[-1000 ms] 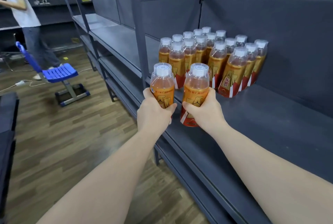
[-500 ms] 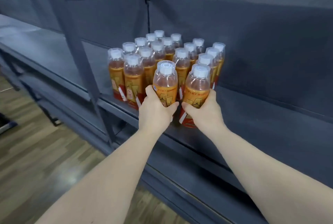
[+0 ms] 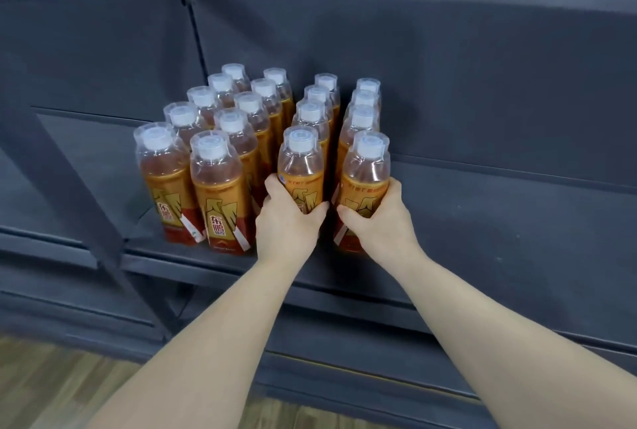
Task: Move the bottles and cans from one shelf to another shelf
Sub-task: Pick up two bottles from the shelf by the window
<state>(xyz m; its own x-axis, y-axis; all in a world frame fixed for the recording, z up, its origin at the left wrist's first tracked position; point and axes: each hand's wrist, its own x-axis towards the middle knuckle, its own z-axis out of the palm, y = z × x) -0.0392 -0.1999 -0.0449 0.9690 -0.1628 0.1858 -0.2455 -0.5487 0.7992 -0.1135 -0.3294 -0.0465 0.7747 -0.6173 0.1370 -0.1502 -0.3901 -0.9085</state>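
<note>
**Gripping a pair near the shelf's front edge**

Left hand fingers curl round one orange bottle, right hand round its neighbour at 3 o'clock. Both seem to stand on the grey shelf. Packed bottles crowd 9 to 12 o'clock, and bare shelf opens toward 3.
</note>
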